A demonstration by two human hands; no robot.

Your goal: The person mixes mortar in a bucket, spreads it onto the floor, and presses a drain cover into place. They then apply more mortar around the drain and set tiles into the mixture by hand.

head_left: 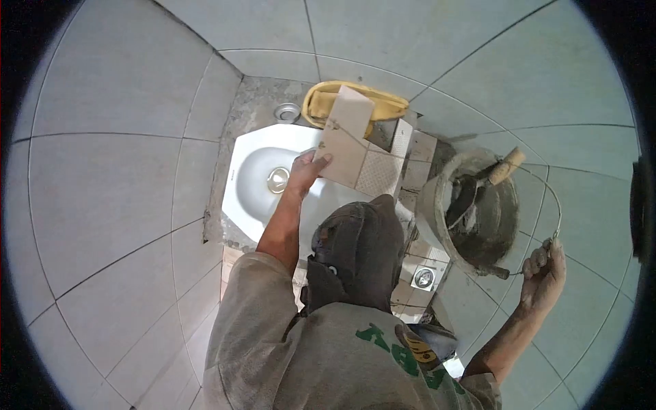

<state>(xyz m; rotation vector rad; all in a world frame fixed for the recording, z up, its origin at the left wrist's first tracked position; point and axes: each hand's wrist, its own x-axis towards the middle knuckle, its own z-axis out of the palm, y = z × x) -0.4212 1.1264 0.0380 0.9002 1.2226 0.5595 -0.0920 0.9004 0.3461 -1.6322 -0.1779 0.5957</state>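
Note:
My left hand point(307, 171) is closed on the edge of a beige tile point(342, 154), thumb on top, beside a white squat toilet pan point(236, 195). Grey smears mark the tile, which overlaps a patterned tile point(379, 174) in this view. At the right, the fingers of my right hand point(543, 270) are closed around the wire handle point(559, 205) of a mortar-stained bucket point(437, 222). The bucket leans with its mouth towards me. Inside it rests a trowel point(506, 167), its wooden grip sticking out over the rim and its blade coated in mortar.
A yellow plastic container point(389, 104) lies against the back wall. Left of it sits a round metal drain piece point(287, 113). A square floor drain point(424, 277) is set among small floor tiles. Large grey tiled walls point(109, 205) close in around me. My capped head point(359, 239) covers the middle.

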